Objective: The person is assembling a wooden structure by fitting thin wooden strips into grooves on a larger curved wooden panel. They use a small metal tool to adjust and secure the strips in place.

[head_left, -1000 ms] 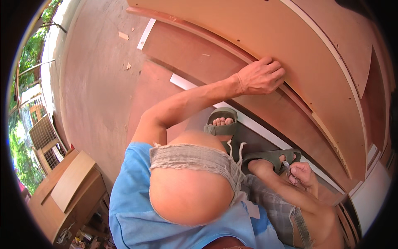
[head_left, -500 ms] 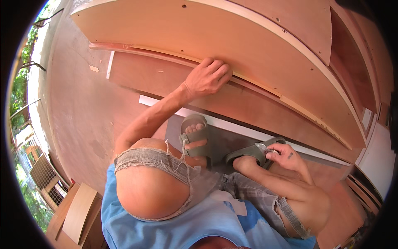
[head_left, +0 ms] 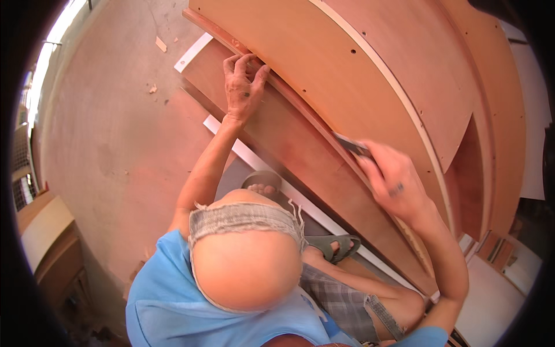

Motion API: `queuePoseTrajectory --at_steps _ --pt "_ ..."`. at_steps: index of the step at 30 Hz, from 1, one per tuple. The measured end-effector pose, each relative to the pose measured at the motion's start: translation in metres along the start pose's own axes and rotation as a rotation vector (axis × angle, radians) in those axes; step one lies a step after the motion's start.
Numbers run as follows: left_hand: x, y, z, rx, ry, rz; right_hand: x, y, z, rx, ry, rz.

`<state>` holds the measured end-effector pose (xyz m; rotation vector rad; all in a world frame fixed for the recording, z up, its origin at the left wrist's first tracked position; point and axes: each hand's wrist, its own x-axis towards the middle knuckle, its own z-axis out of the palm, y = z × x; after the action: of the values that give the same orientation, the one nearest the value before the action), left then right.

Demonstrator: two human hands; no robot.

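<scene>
A long tan wooden panel (head_left: 324, 63) with small dark holes stands in front of me. Along its lower edge runs a narrow reddish-brown wooden strip (head_left: 295, 95). My left hand (head_left: 244, 87) has its fingers bent over the strip near its far left end, thumb against the panel side. In my right hand (head_left: 399, 179) is a utility knife (head_left: 351, 144), dark with a pale edge, its tip meeting the seam between strip and panel. The right fingers are wrapped round it and slightly blurred. Part of the blade is hard to make out.
A brown board (head_left: 300, 144) and a white-edged strip (head_left: 277, 168) lie between the panel and my sandalled feet. More curved panels (head_left: 416, 69) stand behind. Wood scraps (head_left: 161, 44) dot the concrete floor (head_left: 110, 115). Stacked boards (head_left: 49, 231) sit at the left.
My right hand has risen from beside my foot to the strip with the knife. My left hand has shifted left along the strip. The view has turned, too.
</scene>
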<state>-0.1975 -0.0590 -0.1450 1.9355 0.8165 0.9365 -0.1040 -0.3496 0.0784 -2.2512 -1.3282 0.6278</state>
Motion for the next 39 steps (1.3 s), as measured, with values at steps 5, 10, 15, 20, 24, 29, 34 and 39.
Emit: queuePoseTrajectory --at_steps 5,10,15,20,24,29,34,39 --pt "-0.005 0.008 0.017 -0.035 0.102 -0.080 0.080 -0.026 0.008 0.507 -0.071 0.428" --pt "0.000 0.011 0.015 -0.131 0.087 -0.124 0.109 -0.029 0.014 0.759 -0.086 0.499" --pt "0.005 0.017 0.012 -0.122 0.103 -0.195 0.147 -0.015 0.040 0.006 0.140 0.017" --pt "0.018 0.023 0.012 -0.091 0.098 -0.253 0.208 -0.013 0.065 -0.231 -0.025 -0.047" --pt "0.024 0.035 0.002 -0.029 -0.090 -0.402 0.234 -0.017 0.076 -0.287 -0.067 -0.051" --pt "0.030 0.038 -0.008 -0.093 -0.115 -0.491 0.243 -0.026 0.082 -0.308 -0.111 -0.088" --pt "0.031 0.036 -0.004 -0.167 -0.072 -0.585 0.253 -0.027 0.083 -0.302 -0.163 -0.090" --pt "0.036 0.038 -0.003 -0.180 -0.085 -0.620 0.262 -0.025 0.090 -0.362 -0.105 -0.095"
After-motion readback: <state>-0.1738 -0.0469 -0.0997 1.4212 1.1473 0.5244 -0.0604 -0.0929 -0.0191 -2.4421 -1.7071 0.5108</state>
